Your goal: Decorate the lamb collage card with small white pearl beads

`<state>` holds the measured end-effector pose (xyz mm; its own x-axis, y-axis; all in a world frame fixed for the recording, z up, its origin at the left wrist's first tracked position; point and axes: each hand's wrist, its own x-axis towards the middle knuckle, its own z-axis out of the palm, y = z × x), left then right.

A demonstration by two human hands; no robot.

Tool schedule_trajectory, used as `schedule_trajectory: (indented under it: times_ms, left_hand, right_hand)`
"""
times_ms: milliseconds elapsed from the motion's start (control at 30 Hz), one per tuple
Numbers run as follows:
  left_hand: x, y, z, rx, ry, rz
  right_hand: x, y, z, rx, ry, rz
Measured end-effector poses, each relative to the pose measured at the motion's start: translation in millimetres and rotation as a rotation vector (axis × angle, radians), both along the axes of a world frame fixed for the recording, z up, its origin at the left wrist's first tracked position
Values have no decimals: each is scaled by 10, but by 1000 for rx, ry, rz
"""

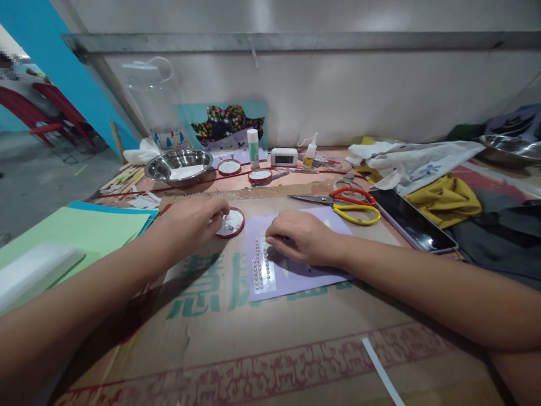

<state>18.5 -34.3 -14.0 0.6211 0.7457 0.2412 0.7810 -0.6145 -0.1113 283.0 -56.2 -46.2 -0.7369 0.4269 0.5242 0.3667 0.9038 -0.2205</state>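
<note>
A lilac paper sheet (304, 276) lies on the cardboard-covered table (262, 344). Rows of small pearl beads (261, 268) sit on its left part. My right hand (302, 237) rests on the sheet just above the beads, fingers curled and pressed down; what they pinch is hidden. My left hand (190, 223) reaches to a small red-rimmed lid (231, 223) holding tiny beads, its fingertips pinched at the lid's edge.
Red and yellow scissors (350, 204) lie behind the sheet, a tablet (412, 223) to their right. A steel bowl (180, 166), two more red-rimmed lids (229, 167), a glue stick (252, 148), a small clock (284, 157) and a glue bottle (310, 151) stand at the back. Green paper (76, 228) lies left, fabric (448, 197) right.
</note>
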Motion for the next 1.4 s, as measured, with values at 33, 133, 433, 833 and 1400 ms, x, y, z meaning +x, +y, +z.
schedule_trajectory:
  times_ms: [33, 133, 433, 833, 1400]
  left_hand:
    - [-5, 6, 8, -3, -1, 3]
    - [-18, 33, 19, -4, 23, -38]
    - [113, -176, 9, -111, -418, -96]
    - [427, -379, -45, -551, -673, -12]
    - [431, -432, -205, -490, -647, -191]
  right_hand:
    - [3, -5, 3, 0, -1, 1]
    - [5, -17, 7, 4, -5, 15]
    - [4, -22, 36, -29, 43, -34]
    - [-34, -76, 23, -172, 182, -111]
    - [-24, -91, 23, -177, 155, -72]
